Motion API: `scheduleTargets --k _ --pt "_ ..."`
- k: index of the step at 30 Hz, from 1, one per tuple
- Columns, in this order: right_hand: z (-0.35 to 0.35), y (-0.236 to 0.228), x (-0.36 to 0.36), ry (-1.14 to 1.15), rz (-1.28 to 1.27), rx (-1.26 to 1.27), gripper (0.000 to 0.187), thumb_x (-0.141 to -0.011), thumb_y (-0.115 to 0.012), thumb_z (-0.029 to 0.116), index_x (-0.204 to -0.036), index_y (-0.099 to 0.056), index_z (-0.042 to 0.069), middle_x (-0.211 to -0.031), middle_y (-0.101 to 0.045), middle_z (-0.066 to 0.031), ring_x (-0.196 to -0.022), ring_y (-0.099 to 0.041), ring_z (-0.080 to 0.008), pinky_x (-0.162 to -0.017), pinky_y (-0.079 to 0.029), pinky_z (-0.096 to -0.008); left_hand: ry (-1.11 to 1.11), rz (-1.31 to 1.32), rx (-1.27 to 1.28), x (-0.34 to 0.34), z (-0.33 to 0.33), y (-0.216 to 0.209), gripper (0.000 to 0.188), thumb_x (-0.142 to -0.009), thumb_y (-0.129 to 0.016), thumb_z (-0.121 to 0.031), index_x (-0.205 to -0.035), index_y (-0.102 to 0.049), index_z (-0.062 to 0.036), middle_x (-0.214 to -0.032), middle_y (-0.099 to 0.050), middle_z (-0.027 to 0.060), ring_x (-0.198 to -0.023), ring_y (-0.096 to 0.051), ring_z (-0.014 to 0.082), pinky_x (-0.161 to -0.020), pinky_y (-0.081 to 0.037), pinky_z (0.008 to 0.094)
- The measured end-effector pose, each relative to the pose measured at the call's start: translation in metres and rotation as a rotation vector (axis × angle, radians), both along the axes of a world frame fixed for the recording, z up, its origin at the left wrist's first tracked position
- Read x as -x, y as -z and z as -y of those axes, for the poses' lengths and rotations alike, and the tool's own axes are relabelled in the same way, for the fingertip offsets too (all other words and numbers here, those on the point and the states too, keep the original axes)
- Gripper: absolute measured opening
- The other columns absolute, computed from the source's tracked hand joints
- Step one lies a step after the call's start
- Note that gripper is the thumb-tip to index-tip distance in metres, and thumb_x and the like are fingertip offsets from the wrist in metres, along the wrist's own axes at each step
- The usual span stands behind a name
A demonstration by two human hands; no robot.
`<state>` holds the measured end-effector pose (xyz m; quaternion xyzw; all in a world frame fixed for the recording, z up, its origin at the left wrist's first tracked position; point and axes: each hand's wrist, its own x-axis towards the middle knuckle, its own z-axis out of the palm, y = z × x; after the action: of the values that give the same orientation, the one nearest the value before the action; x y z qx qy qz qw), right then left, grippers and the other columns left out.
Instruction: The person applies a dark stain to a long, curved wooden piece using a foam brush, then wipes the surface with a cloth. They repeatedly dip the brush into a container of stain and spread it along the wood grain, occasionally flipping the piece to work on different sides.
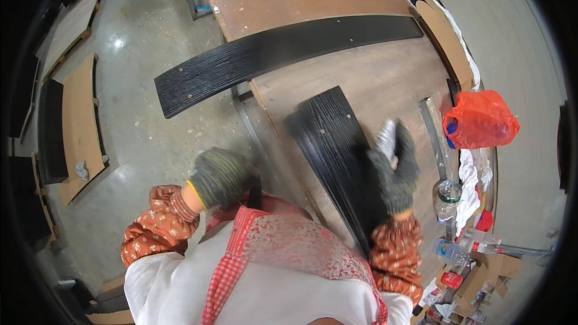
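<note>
while my right hand (394, 171), in its grey glove, hangs by the right edge of the near black board (337, 144), a pale, silvery patch shows along its thumb side; i cannot tell whether that is something held or part of the glove, nor whether the hand touches the board. my left hand (223, 177) is blurred, gloved and rounded over, off the table's left side; i cannot tell whether its fingers grip anything. the near board lies on the table (403, 69), slanting toward my apron (289, 244).

i judge it stiff and fairly heavy for its bulk, with ribbed grain that should give the gloves some bite, though the dark finish might scuff. two long edges, one hand each, look like the best hold; pinching one corner would let it swing.

counting: one long black board (289, 45) lies across the far part, its left end past the table edge. the near one shows parallel lines down its left side, so it could be one piece or several stacked. i count one red bag (481, 120), one metal strip (435, 138) and two gloves.
</note>
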<state>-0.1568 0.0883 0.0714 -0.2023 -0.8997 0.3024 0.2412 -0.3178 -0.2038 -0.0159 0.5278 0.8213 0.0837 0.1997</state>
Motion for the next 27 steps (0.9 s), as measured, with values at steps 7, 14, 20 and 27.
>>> scheduleTargets --k 7,14,20,27 --pt "0.038 -0.011 0.128 -0.379 0.336 -0.526 0.058 -0.083 -0.073 0.032 -0.133 -0.057 0.007 -0.13 -0.059 -0.0197 -0.118 -0.057 -0.0372 -0.1 -0.046 -0.0435 0.199 0.063 -0.504 0.0 -0.061 0.008 0.041 -0.091 -0.053 -0.038 -0.126 -0.058 -0.0162 -0.112 -0.058 0.0136 -0.094 -0.063 0.0284 -0.078 -0.049 0.0485" --pt "0.02 -0.004 0.154 -0.374 0.537 -0.499 0.057 -0.083 -0.071 0.03 -0.135 -0.057 0.013 -0.13 -0.058 -0.0203 -0.121 -0.054 -0.0382 -0.099 -0.044 -0.0462 0.225 0.346 -0.334 0.019 -0.08 0.006 0.049 -0.092 -0.051 -0.033 -0.136 -0.053 -0.0126 -0.128 -0.05 0.0116 -0.104 -0.059 0.0269 -0.085 -0.046 0.0514" --pt "-0.029 0.003 0.126 0.018 0.473 -0.431 0.057 -0.084 -0.072 0.036 -0.134 -0.059 0.011 -0.123 -0.062 -0.0204 -0.115 -0.058 -0.0376 -0.099 -0.046 -0.0425 0.363 -0.15 -0.458 0.035 -0.069 -0.016 0.046 -0.092 -0.054 -0.036 -0.128 -0.057 -0.0071 -0.103 -0.061 0.0127 -0.08 -0.066 0.0273 -0.072 -0.051 0.0481" --pt "-0.015 0.011 0.048 0.397 0.348 -0.268 0.05 -0.085 -0.072 0.031 -0.13 -0.062 0.011 -0.124 -0.063 -0.0178 -0.115 -0.06 -0.0331 -0.099 -0.047 -0.0407 0.362 -0.214 -0.443 0.096 -0.081 -0.114 0.036 -0.085 -0.06 -0.029 -0.117 -0.061 -0.0122 -0.109 -0.06 0.0087 -0.088 -0.063 0.029 -0.069 -0.049 0.0493"
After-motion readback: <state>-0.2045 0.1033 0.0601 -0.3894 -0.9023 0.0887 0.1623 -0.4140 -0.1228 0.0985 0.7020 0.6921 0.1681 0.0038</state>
